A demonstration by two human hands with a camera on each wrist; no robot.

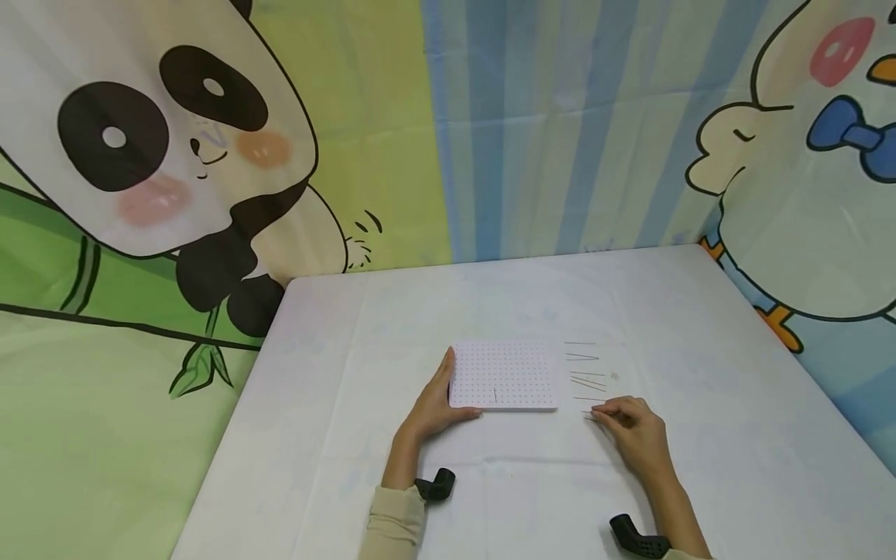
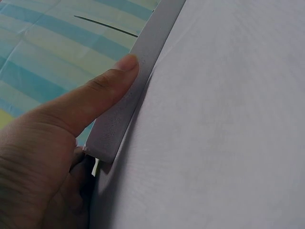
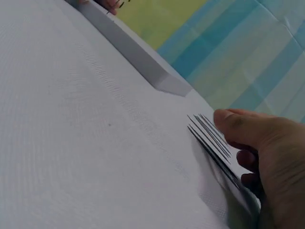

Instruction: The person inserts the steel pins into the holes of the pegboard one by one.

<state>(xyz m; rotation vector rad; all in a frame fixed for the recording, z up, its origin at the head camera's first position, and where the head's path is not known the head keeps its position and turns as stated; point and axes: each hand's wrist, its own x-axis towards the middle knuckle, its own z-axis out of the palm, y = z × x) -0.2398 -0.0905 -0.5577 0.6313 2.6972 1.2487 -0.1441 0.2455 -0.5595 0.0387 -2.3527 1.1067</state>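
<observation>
I am pinching a thin needle (image 1: 593, 417) at the near end of a row of needles (image 1: 584, 372) lying just right of the white dotted board (image 1: 504, 373) on the tabletop (image 1: 700, 327), my right hand (image 1: 633, 432) curling its fingers (image 3: 238, 125) down onto it. My left hand (image 1: 434, 404) is bracing the board's left edge, thumb (image 2: 102, 90) lying flat along its side, with one needle standing upright (image 1: 495, 395) in the board near its front edge.
</observation>
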